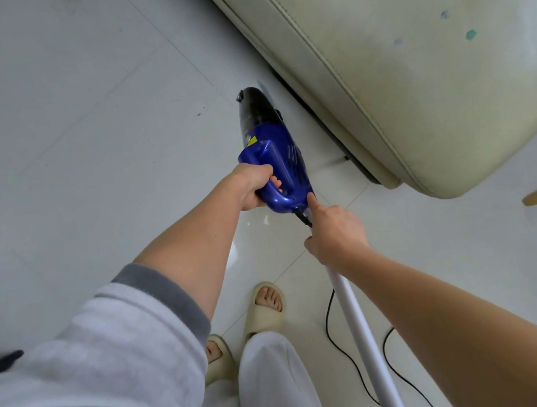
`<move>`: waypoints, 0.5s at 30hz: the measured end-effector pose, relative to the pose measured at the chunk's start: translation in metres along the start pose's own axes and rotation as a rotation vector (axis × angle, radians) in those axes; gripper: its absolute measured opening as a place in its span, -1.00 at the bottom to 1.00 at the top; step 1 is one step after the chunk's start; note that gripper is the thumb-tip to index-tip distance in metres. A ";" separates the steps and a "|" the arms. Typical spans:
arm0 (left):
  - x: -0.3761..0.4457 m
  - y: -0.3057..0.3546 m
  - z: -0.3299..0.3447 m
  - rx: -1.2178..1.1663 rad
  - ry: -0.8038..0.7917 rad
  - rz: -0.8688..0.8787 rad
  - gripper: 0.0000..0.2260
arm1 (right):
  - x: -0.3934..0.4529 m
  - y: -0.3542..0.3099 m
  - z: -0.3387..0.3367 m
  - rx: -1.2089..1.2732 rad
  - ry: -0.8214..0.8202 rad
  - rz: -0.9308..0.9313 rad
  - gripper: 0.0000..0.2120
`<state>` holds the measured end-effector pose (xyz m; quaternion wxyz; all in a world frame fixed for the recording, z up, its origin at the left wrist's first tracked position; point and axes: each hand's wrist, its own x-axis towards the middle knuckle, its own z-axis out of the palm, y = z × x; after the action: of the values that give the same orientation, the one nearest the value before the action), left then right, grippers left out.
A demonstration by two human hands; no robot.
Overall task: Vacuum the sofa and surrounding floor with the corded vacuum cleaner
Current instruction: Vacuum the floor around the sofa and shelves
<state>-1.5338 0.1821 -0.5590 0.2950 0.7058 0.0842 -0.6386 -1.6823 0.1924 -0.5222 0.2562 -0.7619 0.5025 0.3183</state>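
With the left hand [256,184] wrapped round the vacuum [272,154] handle and the right hand [335,232] gripping a white tube [359,321], forefinger touching the body, the vacuum points at twelve o'clock over the floor [77,126] beside the sofa [413,62] at two o'clock, so cleaning seems barely begun.

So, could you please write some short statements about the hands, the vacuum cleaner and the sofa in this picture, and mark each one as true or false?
1. The left hand grips the handle of the blue handheld vacuum cleaner. True.
2. The right hand hangs free, away from the vacuum. False: its forefinger touches the rear of the blue body, and it holds the white plastic tube.
3. The black power cord lies on the pale tiled floor. True.
4. The vacuum's dark nozzle rests on top of the beige leather sofa cushion. False: it points down beside the sofa's edge.
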 end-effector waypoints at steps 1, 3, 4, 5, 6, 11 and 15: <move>-0.001 0.001 0.003 -0.002 -0.003 0.001 -0.85 | 0.000 0.003 -0.001 -0.003 0.000 0.006 -0.34; 0.000 0.002 0.008 0.002 0.001 0.007 -0.85 | 0.001 0.007 -0.002 -0.008 -0.003 0.015 -0.35; 0.000 0.002 0.009 0.005 0.007 0.011 -0.85 | 0.002 0.007 -0.003 -0.009 -0.005 0.019 -0.35; 0.001 0.003 0.009 0.007 0.013 0.017 -0.85 | 0.004 0.006 -0.003 -0.010 -0.003 0.022 -0.36; 0.002 0.004 0.008 0.006 0.019 0.024 -0.85 | 0.006 0.004 -0.003 -0.009 -0.002 0.025 -0.36; 0.008 0.007 0.000 -0.007 0.035 0.050 -0.85 | 0.013 -0.004 -0.002 0.010 -0.008 0.021 -0.35; 0.007 -0.001 -0.010 -0.020 0.027 0.041 -0.86 | 0.007 -0.011 -0.001 -0.020 -0.024 0.017 -0.30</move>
<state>-1.5249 0.1864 -0.5655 0.3139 0.7131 0.0799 -0.6218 -1.6702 0.1920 -0.5259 0.2516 -0.7562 0.5029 0.3345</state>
